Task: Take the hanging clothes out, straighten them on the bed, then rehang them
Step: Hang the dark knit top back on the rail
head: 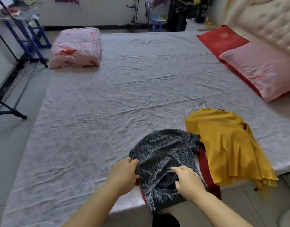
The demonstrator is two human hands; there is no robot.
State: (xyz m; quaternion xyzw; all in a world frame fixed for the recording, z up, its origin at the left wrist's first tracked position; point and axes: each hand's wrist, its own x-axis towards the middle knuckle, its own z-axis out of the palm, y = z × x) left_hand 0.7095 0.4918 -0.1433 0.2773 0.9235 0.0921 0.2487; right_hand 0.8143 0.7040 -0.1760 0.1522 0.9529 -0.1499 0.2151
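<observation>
A grey speckled top (165,149) lies on the bed (124,89) near its front edge, still on a wire hanger whose hook (150,124) pokes out at its neck. My left hand (123,172) pinches the top's left side. My right hand (188,179) rests on its lower part with fingers curled on the cloth. A mustard yellow garment (227,145) lies to the right on its own hanger (202,104). Dark red cloth (206,171) shows beneath and between the two.
A folded pink quilt (77,48) sits at the bed's far left. Pink pillow (258,69) on a red one (221,41) lies at the right by the padded headboard (268,22). A black clothes rack (13,59) stands on the floor at the left.
</observation>
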